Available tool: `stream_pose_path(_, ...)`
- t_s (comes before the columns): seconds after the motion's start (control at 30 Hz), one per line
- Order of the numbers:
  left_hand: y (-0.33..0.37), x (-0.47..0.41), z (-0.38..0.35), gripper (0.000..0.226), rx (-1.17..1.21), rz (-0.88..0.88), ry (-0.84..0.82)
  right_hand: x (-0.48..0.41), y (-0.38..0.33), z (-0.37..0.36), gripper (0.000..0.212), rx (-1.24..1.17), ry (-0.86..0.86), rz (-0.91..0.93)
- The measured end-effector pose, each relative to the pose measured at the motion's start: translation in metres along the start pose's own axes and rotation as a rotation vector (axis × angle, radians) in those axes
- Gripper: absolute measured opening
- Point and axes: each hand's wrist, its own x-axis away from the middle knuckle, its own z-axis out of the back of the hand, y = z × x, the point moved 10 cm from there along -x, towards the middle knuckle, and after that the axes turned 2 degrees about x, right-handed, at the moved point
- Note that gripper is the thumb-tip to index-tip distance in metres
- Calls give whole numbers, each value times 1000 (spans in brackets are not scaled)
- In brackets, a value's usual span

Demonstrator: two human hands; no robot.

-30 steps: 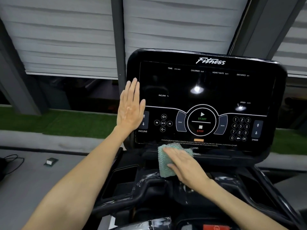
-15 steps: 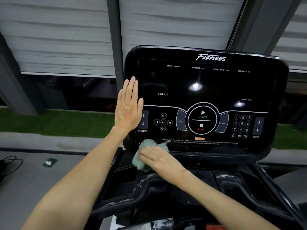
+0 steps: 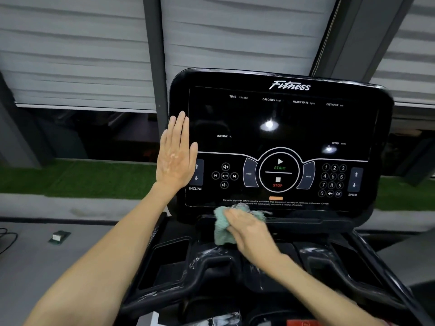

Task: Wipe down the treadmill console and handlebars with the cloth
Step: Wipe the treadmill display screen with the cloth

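Since half a second ago, the teal cloth (image 3: 221,229) and right hand (image 3: 249,234) have shifted rightward along the bottom edge of the treadmill console (image 3: 282,118), away from its bottom-left corner. The left hand (image 3: 175,158) is unchanged.

Nearest: black handlebars (image 3: 216,258), curved and streaked with wet smears, with a recessed tray (image 3: 169,257) to the left.

Right hand: fingers bent over the bunched cloth, gripping it and pressing it against the ledge just under the console's bottom edge, left of centre. Motion-blurred.

Left hand: flat, fingers straight and together, palm against the console's left edge, covering part of the INCLINE arrows. It holds nothing.

Console: screen dark, with two light reflections. START/STOP ring at centre, number keypad toward the right edge, "Fitness" logo at the top edge.

Beyond: green turf strip (image 3: 82,180), then grey window blinds (image 3: 70,55).
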Motion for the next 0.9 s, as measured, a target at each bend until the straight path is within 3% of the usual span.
stream_pose_path(0.17,0,1,4,57,3,-17,15,-20,-28,-18,37,-113,-34,91)
stream_pose_path(0.3,0,1,4,57,7,-14,18,20,25,7,49,-94,-48,57)
stream_pose_path(0.43,1,0,2,59,15,-14,8,56,78,63,29,-4,-19,-35)
stream_pose_path(0.53,1,0,1,59,1,1,5,64,90,69,35,50,-60,-43)
stream_pose_path(0.63,3,0,0,59,-31,6,-1,58,79,45,30,43,-60,-31)
stream_pose_path(0.8,2,0,1,60,-44,3,-19,13,13,-5,43,-18,-11,48)
stream_pose_path(0.9,2,0,1,60,-41,-3,-28,16,17,-2,49,-38,-6,49)
